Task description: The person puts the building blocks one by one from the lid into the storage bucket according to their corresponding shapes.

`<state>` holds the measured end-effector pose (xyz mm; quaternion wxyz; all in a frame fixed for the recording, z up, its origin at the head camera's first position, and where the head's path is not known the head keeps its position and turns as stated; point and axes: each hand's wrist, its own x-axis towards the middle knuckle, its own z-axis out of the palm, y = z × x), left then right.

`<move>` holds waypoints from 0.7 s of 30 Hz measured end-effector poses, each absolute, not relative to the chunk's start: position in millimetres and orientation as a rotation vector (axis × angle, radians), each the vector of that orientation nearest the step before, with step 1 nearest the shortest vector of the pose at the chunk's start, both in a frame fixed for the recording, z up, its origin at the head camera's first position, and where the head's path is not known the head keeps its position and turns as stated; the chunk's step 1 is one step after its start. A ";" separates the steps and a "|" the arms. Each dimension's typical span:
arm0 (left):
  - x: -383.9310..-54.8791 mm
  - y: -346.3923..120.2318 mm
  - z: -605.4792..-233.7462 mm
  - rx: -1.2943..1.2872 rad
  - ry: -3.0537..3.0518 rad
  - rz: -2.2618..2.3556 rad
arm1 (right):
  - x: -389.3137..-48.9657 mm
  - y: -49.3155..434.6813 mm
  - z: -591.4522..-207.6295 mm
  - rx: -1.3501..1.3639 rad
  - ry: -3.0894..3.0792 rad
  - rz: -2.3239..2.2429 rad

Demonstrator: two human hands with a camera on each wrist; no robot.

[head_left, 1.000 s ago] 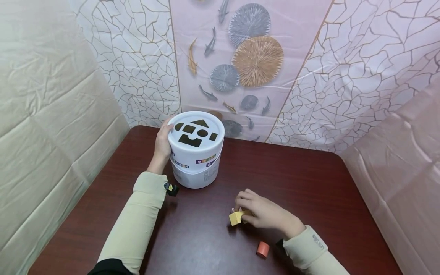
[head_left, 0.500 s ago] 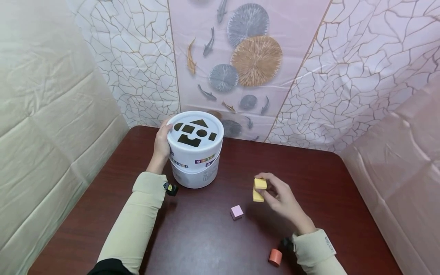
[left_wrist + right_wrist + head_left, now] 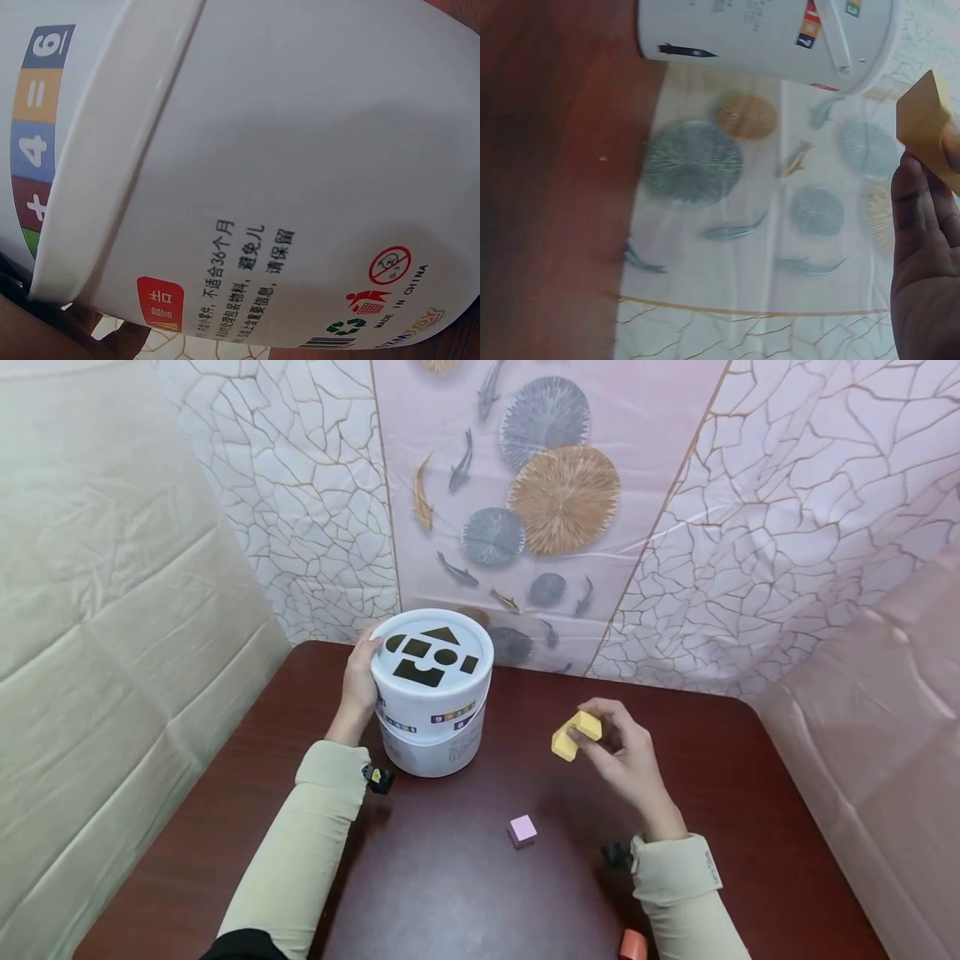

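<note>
A white toy bucket (image 3: 427, 753) stands upright on the table, its lid (image 3: 390, 670) pierced by several shaped holes, one of them arch-shaped. My left hand (image 3: 358, 683) grips its left side, thumb up at the lid's rim. Printed wall and rim of the bucket (image 3: 322, 142) fill the left wrist view, with fingers (image 3: 45, 330) at the lower left corner. Right of the bucket, my right hand (image 3: 633, 760) pinches a yellow arch block (image 3: 589, 725) above the table. That block (image 3: 921, 120) also shows at the right edge of the right wrist view.
A pink cube (image 3: 522, 830) lies on the dark red table (image 3: 442, 868) in front of the bucket. An orange-red cylinder (image 3: 633, 945) sits at the near edge of the view, beside the right sleeve. Patterned cloth (image 3: 487, 468) hangs behind the table and at both sides.
My right hand has lifted the yellow arch block off the table, raised it rightward and tilted it, uncovering the pink cube. The cylinder has shifted right and nearer. My left hand keeps its grip.
</note>
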<state>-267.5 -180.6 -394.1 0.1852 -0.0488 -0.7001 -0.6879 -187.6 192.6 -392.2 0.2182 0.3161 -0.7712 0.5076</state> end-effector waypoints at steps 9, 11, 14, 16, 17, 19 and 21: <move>-283.0 -183.8 -412.7 -0.144 -1.957 -1.897 | -200.8 184.1 -372.0 0.861 -2.059 1.406; -283.3 -183.3 -413.9 -0.153 -1.962 -1.887 | -201.0 183.1 -370.6 0.844 -2.061 1.351; -282.6 -181.9 -415.2 -0.153 -1.967 -1.890 | -203.7 183.8 -374.3 0.804 -2.067 1.277; -282.5 -182.3 -416.2 -0.156 -1.974 -1.887 | -203.6 182.1 -373.2 0.768 -2.073 1.263; -282.3 -182.7 -416.2 -0.156 -1.978 -1.883 | -204.0 181.0 -371.9 0.762 -2.070 1.269; -281.6 -183.9 -414.6 -0.159 -1.978 -1.877 | -205.2 178.3 -367.5 0.769 -2.059 1.292; -281.9 -185.3 -412.8 -0.164 -1.976 -1.869 | -204.4 174.2 -359.5 0.802 -2.046 1.321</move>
